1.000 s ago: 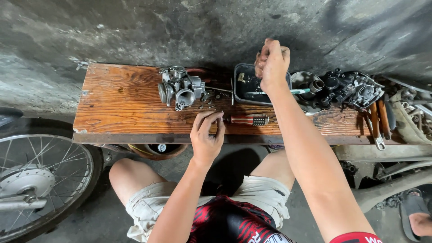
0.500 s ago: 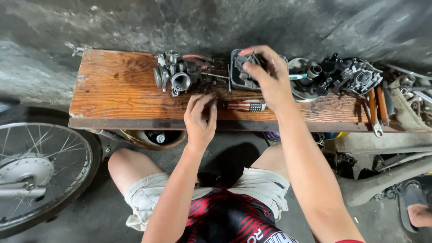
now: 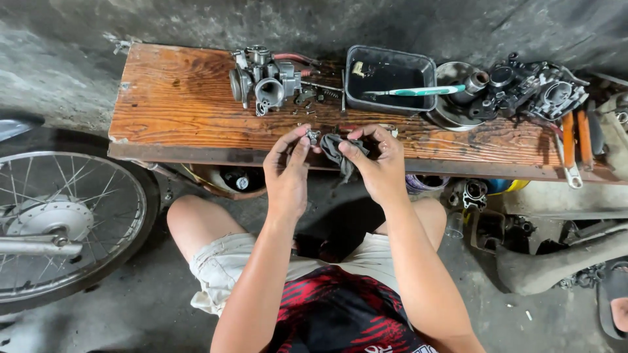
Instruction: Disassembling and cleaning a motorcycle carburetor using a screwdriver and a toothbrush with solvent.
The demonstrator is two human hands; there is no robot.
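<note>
Two hands work near the wooden bench [image 3: 183, 98]: our left hand [image 3: 288, 173] pinches a small metal part [image 3: 313, 136], our right hand [image 3: 378, 163] grasps a dark rag [image 3: 335, 149].

Soft, even daylight, sharp throughout, faint shadows, slight wide-angle bending at the edges.

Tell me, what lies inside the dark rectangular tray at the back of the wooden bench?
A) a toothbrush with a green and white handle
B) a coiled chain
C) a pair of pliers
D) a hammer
A: a toothbrush with a green and white handle lies across the dark rectangular tray, its handle end resting over the right rim; no hammer, chain or pliers shows in it.
</note>
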